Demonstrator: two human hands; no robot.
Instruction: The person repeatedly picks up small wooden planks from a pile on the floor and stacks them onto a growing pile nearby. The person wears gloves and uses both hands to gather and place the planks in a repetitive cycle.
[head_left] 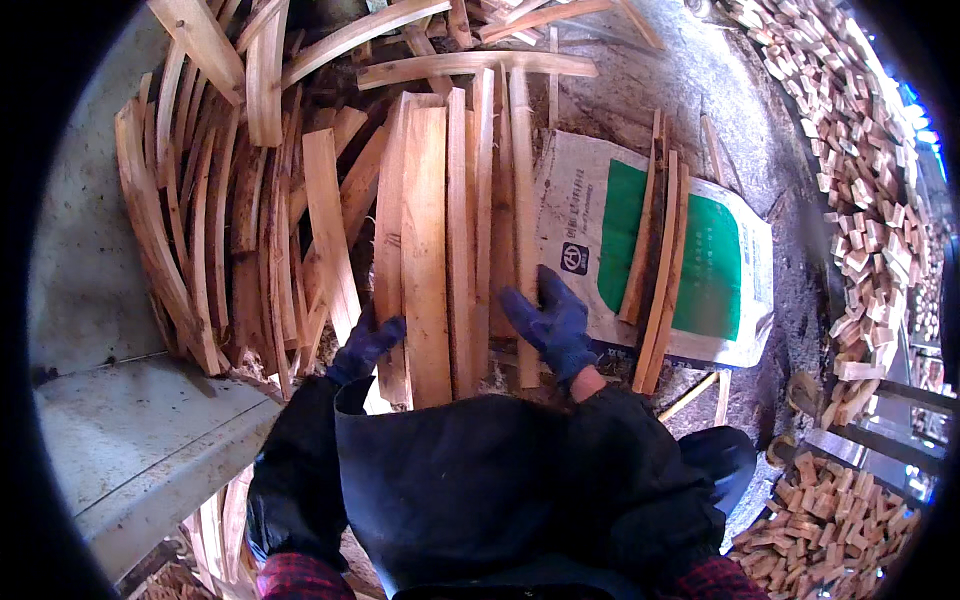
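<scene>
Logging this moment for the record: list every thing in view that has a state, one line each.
Left hand in blue glove: fingers on the edge of the row of wood slats.
Right hand in blue glove: spread flat on the slats.
Row of pale wood slats: lying flat, side by side.
White and green sack: lying flat, thin strips across it.
Heap of curved wood offcuts: loose, jumbled.
Small wood blocks: piled.

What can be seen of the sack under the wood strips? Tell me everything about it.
The sack is a pale woven-looking bag with a large green panel and a small dark emblem, lying flat on the ground to the right of the wood slats. Its surface is dusty and slightly creased. A few thin curved wood strips lie across the green panel, running top to bottom. The right hand, in a blue glove, rests on its lower left corner, where the slats overlap its left edge.
</scene>
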